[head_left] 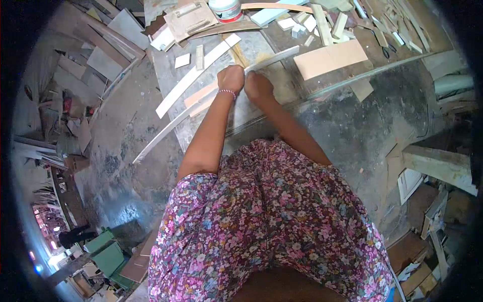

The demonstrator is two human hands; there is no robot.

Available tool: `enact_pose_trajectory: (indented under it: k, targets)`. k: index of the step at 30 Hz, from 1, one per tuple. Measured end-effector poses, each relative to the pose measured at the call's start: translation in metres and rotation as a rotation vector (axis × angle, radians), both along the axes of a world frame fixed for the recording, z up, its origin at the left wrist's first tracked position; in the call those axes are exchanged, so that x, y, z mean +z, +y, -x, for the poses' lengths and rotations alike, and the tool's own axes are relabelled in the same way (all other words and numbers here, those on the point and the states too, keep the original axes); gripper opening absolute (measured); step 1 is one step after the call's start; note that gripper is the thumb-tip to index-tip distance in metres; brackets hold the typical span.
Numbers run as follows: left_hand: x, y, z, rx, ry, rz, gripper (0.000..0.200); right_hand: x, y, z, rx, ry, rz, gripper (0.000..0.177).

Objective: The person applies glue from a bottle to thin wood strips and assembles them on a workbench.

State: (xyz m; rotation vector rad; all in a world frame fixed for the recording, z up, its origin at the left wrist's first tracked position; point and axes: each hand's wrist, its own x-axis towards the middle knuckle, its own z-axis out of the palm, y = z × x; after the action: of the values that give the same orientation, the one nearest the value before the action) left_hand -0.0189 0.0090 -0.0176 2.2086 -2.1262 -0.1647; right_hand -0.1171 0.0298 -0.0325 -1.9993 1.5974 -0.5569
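A long, thin, pale wooden strip (pixel 275 59) runs diagonally across the near part of the workbench (pixel 282 83), and its lower left end sticks out past the bench edge over the floor. My left hand (pixel 231 79), with a braided bracelet at the wrist, is closed around the middle of the strip. Close beside it, my right hand (pixel 259 85) is also closed on the strip, its fingers partly hidden. Left of my hands lie a white board strip (pixel 188 83) and a light brown piece (pixel 201 94), partly under the held strip.
A white tub (pixel 225 10) stands at the back of the bench among wood offcuts (pixel 302 22). A flat tan board (pixel 330 59) lies to the right, near scissors-like black handles (pixel 386 52). Wood scraps lean at the left, and a wooden beam (pixel 437 163) juts in at right.
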Motion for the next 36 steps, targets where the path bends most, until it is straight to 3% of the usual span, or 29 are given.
enact_pose_trajectory:
  k: [8,11,23,26,29,36]
  targets:
    - [0.015,-0.005,0.0,-0.011,0.09,-0.226,0.037,0.017,0.033,0.028,0.057,0.057,-0.053,0.022]
    - [0.021,-0.011,0.003,0.028,0.068,-0.368,0.035,0.019,0.043,0.035,-0.016,0.106,-0.083,0.022]
    - [0.015,0.003,0.005,-0.04,0.012,-0.116,0.028,0.01,0.025,0.025,0.036,0.022,0.016,0.018]
    - [0.014,0.005,0.006,-0.029,-0.017,-0.046,0.021,0.029,0.016,0.017,0.014,-0.045,-0.072,0.02]
    - [-0.007,-0.002,-0.002,-0.001,-0.002,0.012,0.017,0.01,-0.003,0.003,0.011,0.04,-0.158,0.021]
    - [0.008,-0.008,-0.003,0.018,0.003,-0.14,0.023,0.009,-0.001,0.004,0.041,0.077,-0.07,0.02]
